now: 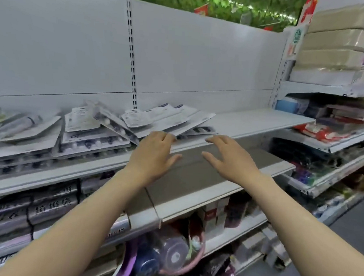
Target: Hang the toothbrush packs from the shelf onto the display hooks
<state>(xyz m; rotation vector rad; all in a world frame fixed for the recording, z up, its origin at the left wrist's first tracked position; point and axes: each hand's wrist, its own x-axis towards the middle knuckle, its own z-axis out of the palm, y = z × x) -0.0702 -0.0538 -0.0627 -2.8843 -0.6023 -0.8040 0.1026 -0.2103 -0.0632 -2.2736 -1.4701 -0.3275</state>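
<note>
Head cam: the toothbrush packs [135, 124] are just heaped flat on the white shelf [252, 123], mostly left and centre. The left hand [154, 155] hovers at the pile's front edge, fingers loose, gripping nothing. The right hand [229, 157] floats beside it over bare shelf, fingers spread, also holding nothing.

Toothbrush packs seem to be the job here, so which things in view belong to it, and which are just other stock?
Part of the job:
- toothbrush packs, piled flat on the shelf
- left hand and right hand, both empty, reaching toward them

Just other stock:
- beige bundles, top right
- red packets, right
- clear tubs, lower shelf

No display hooks are visible.
</note>
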